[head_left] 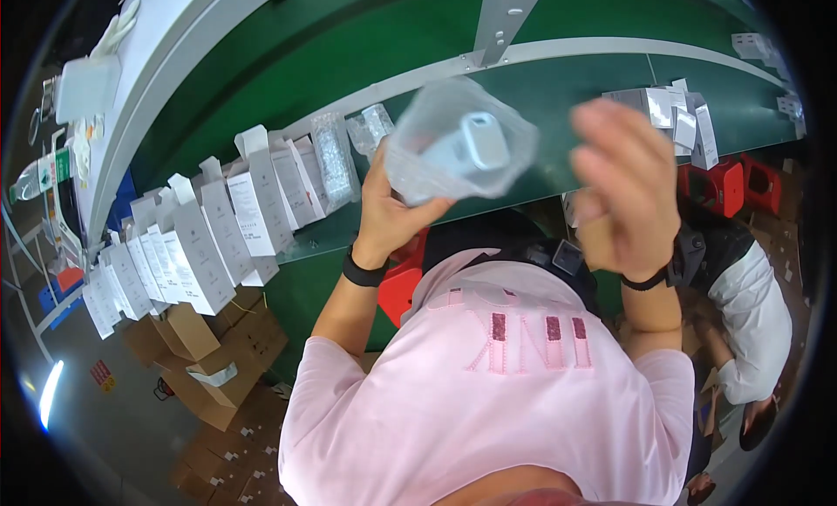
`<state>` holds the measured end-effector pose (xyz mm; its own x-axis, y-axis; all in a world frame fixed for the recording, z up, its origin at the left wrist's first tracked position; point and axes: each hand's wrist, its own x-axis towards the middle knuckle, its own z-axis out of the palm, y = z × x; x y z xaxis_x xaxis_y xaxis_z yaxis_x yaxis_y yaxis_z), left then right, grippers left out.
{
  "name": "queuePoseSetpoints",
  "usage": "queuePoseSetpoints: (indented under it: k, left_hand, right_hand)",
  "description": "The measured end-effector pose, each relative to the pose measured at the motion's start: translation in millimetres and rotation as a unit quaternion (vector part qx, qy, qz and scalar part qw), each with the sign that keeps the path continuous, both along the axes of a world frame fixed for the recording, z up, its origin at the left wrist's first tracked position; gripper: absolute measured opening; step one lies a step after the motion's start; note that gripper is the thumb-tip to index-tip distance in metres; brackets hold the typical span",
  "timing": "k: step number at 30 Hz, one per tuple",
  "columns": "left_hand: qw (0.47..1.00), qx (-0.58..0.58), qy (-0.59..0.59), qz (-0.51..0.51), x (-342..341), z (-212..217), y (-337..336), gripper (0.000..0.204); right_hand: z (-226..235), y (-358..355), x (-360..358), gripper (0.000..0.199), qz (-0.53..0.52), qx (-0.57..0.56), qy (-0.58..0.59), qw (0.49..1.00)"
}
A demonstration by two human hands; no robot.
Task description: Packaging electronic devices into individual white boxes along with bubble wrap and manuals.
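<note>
A frosted, translucent plastic bag (pixel 420 173) is gripped at its lower left by my left hand (pixel 390 211), thumb across its near side. Inside the bag lies a pale blue, rounded device (pixel 486 142) with a light frame; its exact kind I cannot make out. My right hand (pixel 629 192) is raised to the right of the bag, apart from it. Motion blurs its fingers, but they look stretched out and loosely spread, with nothing seen in them. Just beyond my left hand, a bubble-wrapped piece (pixel 370 127) rests on the green bench (pixel 558 88).
White cartons (pixel 209 236) stand in a row at the left, beside a bubble-wrap pouch (pixel 334 157). More white boxes (pixel 676 114) sit at the right. A metal post (pixel 506 22) rises behind the bench. Brown cardboard boxes (pixel 218 366) lie low left; another person (pixel 754 323) is close right.
</note>
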<state>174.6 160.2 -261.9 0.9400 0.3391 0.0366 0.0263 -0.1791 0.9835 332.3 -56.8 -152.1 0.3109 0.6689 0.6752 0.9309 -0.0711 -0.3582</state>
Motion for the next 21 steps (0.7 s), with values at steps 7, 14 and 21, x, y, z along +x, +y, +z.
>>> queuePoseSetpoints:
  k: [7, 14, 21]
  left_hand:
    - [0.992, -0.128, -0.005, 0.004, -20.7, 34.2, -22.9, 0.062]
    - [0.954, -0.299, 0.001, -0.035, -31.0, 42.0, -41.8, 0.055]
    - [0.942, -0.333, 0.023, -0.045, -31.2, 43.7, -39.8, 0.053]
  right_hand:
    - [19.3, 17.7, -34.6, 0.036, 0.070, -0.079, -0.008, 0.994]
    - [18.5, 26.6, -52.6, 0.035, 0.040, -0.063, -0.003, 0.997]
    - [12.2, 21.7, -46.8, 0.037, 0.035, -0.070, 0.007, 0.997]
